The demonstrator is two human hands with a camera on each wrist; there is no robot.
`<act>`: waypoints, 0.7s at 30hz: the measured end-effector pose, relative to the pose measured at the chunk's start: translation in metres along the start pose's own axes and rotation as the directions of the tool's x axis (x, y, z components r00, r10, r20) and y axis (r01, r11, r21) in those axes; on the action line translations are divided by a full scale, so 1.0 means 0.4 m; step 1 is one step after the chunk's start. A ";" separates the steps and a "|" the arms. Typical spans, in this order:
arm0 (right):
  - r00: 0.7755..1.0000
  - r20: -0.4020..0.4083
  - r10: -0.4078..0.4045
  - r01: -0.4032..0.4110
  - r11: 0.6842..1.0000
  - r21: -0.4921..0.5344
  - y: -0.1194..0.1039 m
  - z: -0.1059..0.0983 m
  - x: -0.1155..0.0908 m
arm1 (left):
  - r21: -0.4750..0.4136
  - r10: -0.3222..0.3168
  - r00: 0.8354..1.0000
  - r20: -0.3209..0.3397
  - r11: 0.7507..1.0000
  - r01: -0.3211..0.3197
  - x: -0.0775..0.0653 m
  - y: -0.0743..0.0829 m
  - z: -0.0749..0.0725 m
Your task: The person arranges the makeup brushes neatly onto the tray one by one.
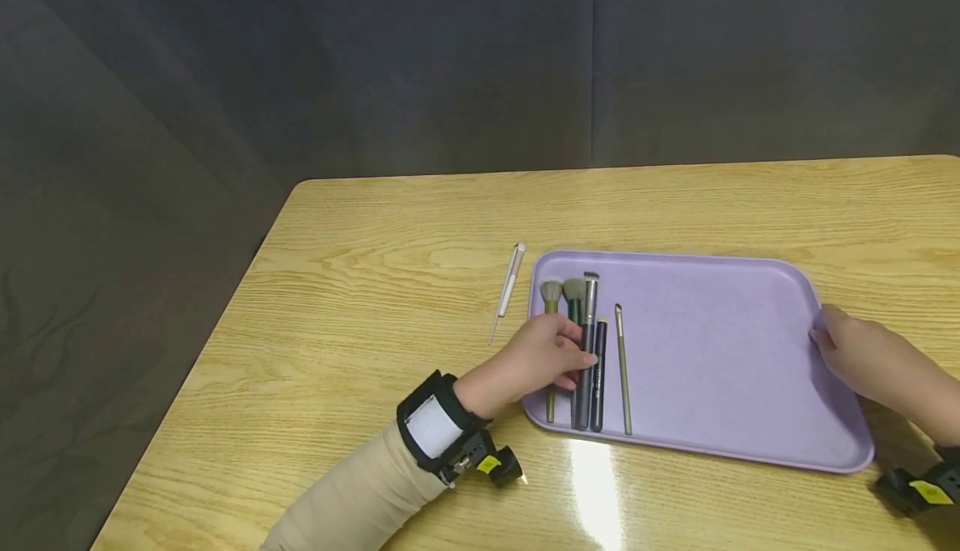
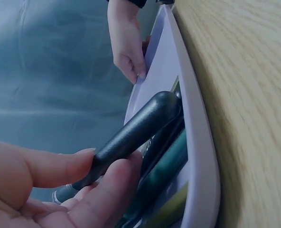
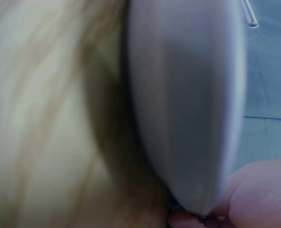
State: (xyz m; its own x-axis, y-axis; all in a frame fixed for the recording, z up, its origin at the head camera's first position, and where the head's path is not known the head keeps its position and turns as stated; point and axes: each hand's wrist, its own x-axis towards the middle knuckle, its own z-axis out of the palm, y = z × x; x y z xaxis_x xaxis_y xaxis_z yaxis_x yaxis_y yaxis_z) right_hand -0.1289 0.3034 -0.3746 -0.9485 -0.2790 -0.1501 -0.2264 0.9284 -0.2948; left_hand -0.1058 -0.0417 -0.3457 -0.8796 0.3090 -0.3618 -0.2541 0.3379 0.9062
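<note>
My left hand (image 1: pixel 534 358) pinches a makeup brush with a black handle (image 2: pixel 135 128) and silver ferrule between thumb and fingers, over the left end of a lilac tray (image 1: pixel 723 355). Close beside it in the tray lie a brush with an olive handle (image 1: pixel 551 291), a brush with a dark green handle (image 1: pixel 573 288) and a shorter black brush (image 1: pixel 599 376). A thin olive brush (image 1: pixel 624 372) lies a little to their right. At the tray's right edge, my right hand (image 1: pixel 862 355) grips the rim, its thumb on the inside; the fingers beneath are mostly hidden.
Two slim white-handled brushes (image 1: pixel 512 283) lie on the wooden table (image 1: pixel 360 284) just left of the tray. Behind the table's far edge hangs a dark curtain (image 1: pixel 450 67). Light glares off the tabletop in front of the tray.
</note>
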 end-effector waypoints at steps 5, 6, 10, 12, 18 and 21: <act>1.000 -0.003 0.000 0.000 1.000 0.003 0.000 0.000 -0.001 | 0.007 -0.006 1.000 0.010 1.000 0.006 0.003 0.005 0.015; 1.000 -0.003 0.002 -0.002 1.000 0.003 0.000 0.000 -0.001 | 0.013 -0.007 1.000 0.012 1.000 0.006 0.004 0.006 0.017; 1.000 -0.007 0.002 -0.002 1.000 0.004 -0.001 0.001 -0.001 | 0.033 -0.008 1.000 0.024 0.999 0.007 0.009 0.011 0.025; 1.000 -0.014 0.001 -0.001 1.000 0.005 0.000 0.001 0.000 | 0.040 -0.010 1.000 0.023 0.999 0.009 0.011 0.014 0.029; 1.000 -0.026 -0.003 0.004 1.000 0.008 0.003 0.005 0.001 | 0.070 -0.013 1.000 0.012 0.997 0.012 0.018 0.017 0.041; 1.000 -0.023 -0.003 0.004 1.000 0.004 0.003 0.005 0.000 | 0.077 -0.004 1.000 0.013 0.997 0.003 0.021 0.017 0.045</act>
State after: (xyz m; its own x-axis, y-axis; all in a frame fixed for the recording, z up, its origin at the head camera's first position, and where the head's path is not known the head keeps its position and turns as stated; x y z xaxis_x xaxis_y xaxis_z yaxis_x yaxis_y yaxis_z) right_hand -0.1286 0.3042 -0.3768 -0.9525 -0.2765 -0.1274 -0.2288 0.9263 -0.2994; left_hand -0.1076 -0.0207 -0.3465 -0.8732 0.3191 -0.3685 -0.2251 0.4065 0.8855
